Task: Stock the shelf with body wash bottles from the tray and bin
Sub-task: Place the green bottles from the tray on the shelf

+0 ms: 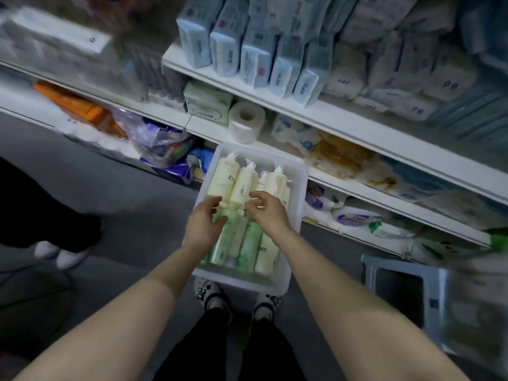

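A clear plastic bin (298, 185) sits on the floor in front of the shelf, above my feet. Several cream body wash bottles (224, 177) lie in its far half and several green and cream bottles (251, 244) in its near half. My left hand (204, 222) hovers over the left bottles with its fingers loosely curled and nothing in them. My right hand (265, 210) is over the middle of the bin, fingers bent downward close to the bottle tops; whether they hold one is unclear.
White shelves (354, 127) run diagonally, packed with tissue packs (255, 61), a toilet roll (246, 121) and bagged goods. A grey stool (398, 290) stands at the right. Another person's legs and white shoes (59, 254) are at the left on the grey floor.
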Motion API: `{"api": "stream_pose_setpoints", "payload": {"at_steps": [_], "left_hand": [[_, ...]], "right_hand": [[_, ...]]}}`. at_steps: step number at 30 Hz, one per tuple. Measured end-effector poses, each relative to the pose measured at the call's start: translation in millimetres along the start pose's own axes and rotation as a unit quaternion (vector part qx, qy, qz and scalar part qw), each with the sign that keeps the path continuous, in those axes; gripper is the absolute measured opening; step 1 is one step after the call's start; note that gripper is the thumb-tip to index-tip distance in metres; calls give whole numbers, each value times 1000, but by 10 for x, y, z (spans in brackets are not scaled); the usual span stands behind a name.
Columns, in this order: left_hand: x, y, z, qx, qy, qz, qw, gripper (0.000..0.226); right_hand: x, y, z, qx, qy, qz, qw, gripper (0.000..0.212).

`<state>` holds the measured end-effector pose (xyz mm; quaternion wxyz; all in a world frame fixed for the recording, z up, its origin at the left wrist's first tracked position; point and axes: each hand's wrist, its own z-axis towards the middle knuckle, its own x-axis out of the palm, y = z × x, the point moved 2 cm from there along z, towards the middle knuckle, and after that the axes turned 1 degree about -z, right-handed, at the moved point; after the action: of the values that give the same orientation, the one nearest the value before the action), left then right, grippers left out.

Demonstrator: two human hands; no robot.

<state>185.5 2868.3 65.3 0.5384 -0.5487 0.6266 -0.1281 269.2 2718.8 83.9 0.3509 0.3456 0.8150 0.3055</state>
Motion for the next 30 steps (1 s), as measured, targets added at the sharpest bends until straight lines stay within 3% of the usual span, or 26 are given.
{"api": "stream_pose_setpoints", "payload": {"at_steps": [5, 15, 22, 26, 30], "left_hand": [[317, 485, -92, -27, 11, 56, 998, 52], [639, 977, 46, 57, -6, 162, 985, 61], [722, 1113, 160, 134, 18, 279, 951, 57], [778, 1145, 122, 138, 19, 309, 941, 61], [786, 1173, 101, 140, 7, 299, 944, 59]], "right_hand": [[198, -525, 207, 46, 47, -23, 998, 44], [612, -903, 633, 83, 85, -71, 990, 63], [878, -884, 955, 72, 93, -140, 983, 55], [962, -980, 1027, 80, 61, -98, 990, 76], [955, -1068, 1084, 96, 15, -84, 992, 58]]}}
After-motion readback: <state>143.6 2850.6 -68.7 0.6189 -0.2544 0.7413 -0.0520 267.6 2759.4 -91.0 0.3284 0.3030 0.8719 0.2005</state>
